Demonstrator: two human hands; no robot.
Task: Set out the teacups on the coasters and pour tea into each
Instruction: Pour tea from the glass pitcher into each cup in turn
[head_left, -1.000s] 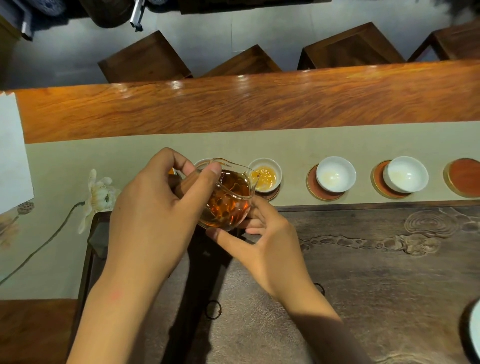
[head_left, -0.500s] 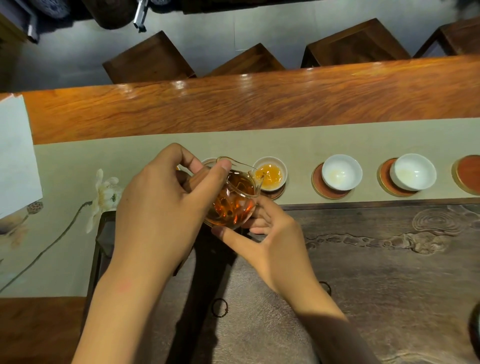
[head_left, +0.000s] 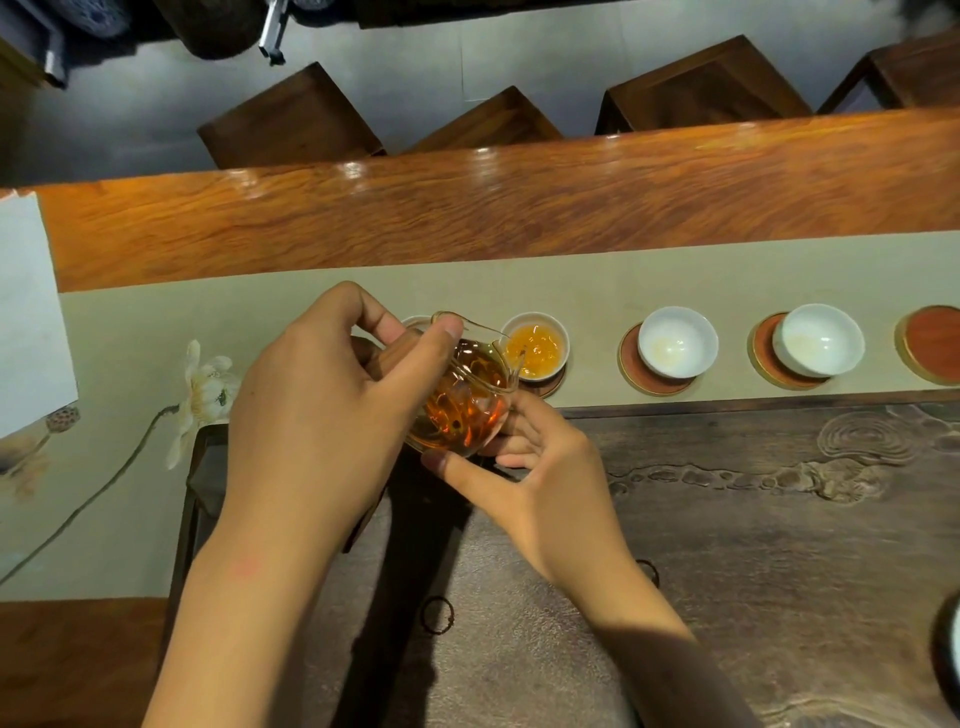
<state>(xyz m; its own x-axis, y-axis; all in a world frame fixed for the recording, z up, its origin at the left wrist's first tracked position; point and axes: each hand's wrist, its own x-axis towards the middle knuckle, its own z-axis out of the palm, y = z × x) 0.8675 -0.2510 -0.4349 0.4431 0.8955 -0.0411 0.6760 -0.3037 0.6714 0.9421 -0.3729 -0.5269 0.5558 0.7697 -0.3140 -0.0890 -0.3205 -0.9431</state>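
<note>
My left hand (head_left: 311, 410) grips a glass pitcher (head_left: 457, 400) of dark amber tea, its fingers (head_left: 447, 338) curled over the rim and around a brown wooden handle (head_left: 400, 353). The pitcher is tilted to the right, and its spout reaches over a white teacup (head_left: 535, 345) that holds pale orange tea. That cup stands on a coaster (head_left: 545, 387) on the grey-green runner (head_left: 571, 280) of the counter (head_left: 467, 208). My right hand (head_left: 540, 478) supports the pitcher from below, with the thumb (head_left: 457, 465) straight against its base and the other fingers loosely bent beneath it. The rim of another cup (head_left: 415, 323) shows behind the left hand. To the right, two more white teacups, the nearer (head_left: 678, 340) and the farther (head_left: 818, 340), sit on round red-brown coasters; both look almost empty. A further coaster (head_left: 932, 343) at the right edge carries no cup. A dark carved tea tray (head_left: 753, 519) lies under my forearms.
</note>
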